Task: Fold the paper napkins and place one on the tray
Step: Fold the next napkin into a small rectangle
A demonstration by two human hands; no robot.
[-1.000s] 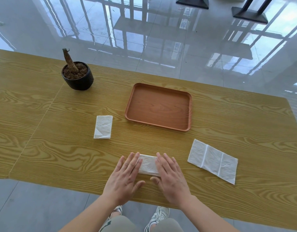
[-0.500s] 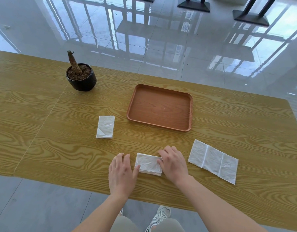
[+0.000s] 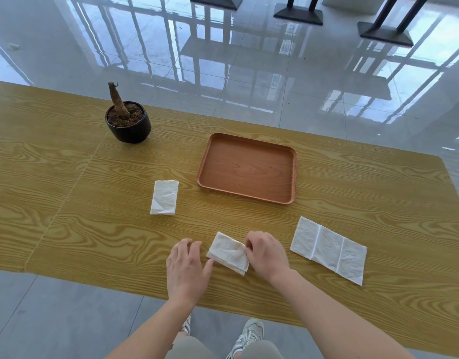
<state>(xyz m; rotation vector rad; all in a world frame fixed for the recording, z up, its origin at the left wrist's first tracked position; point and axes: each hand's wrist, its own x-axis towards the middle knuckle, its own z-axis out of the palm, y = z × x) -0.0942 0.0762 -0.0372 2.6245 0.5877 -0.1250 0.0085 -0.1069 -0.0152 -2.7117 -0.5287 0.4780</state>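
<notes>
A wooden table (image 3: 352, 203) over glossy grey floor tiles fills my view. Nearest, my left hand (image 3: 187, 270) lies flat, fingers spread, its thumb touching the folded napkin (image 3: 228, 252). My right hand (image 3: 267, 252) pinches that napkin's right edge, lifting it slightly. I count three napkins: this one, an unfolded strip (image 3: 329, 248) to the right, and a second folded one (image 3: 165, 197) farther left. Beyond, one tray (image 3: 246, 168) holds nothing; one black pot (image 3: 128, 125) contains soil and a bare stump.
</notes>
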